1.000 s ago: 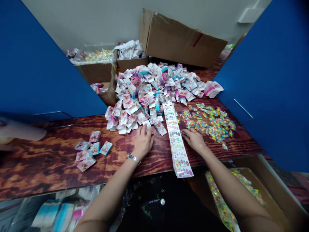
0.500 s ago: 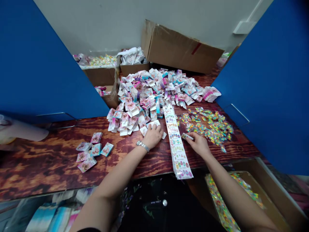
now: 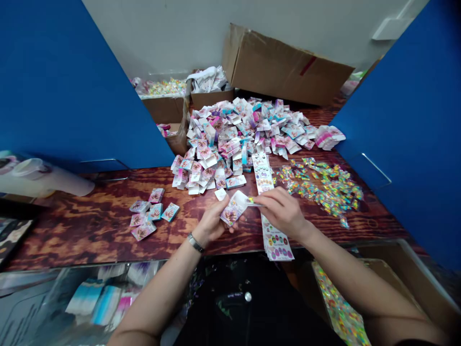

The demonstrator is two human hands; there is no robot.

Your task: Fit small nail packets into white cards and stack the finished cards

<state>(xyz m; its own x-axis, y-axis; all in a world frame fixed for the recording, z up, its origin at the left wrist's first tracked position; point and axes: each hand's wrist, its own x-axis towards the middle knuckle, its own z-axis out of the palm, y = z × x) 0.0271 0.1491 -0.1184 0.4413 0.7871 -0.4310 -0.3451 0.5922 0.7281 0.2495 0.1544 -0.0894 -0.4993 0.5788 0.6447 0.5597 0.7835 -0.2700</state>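
Two blue partition panels are framing a wood-grain counter, with cardboard boxes standing beyond it and an open cardboard box of colourful packets sitting below its right edge. On the counter, a large heap of white, pink and teal printed cards is taking up the far middle, and it is clearly the biggest mass in view. A loose spread of shiny multicoloured packets is lying to its right, while a small group of about eight cards is lying apart on the left, so far fewer cards are sitting there than in the heap. A long strip of sticker sheets is running toward the person, partly hidden behind the hands. One loose card is lying just beyond the left hand, which is nearly closed, pinching a printed card upright. The right hand is also pinching, holding a small shiny packet just beside that card. I cannot tell whether the cards in the small group carry packets.
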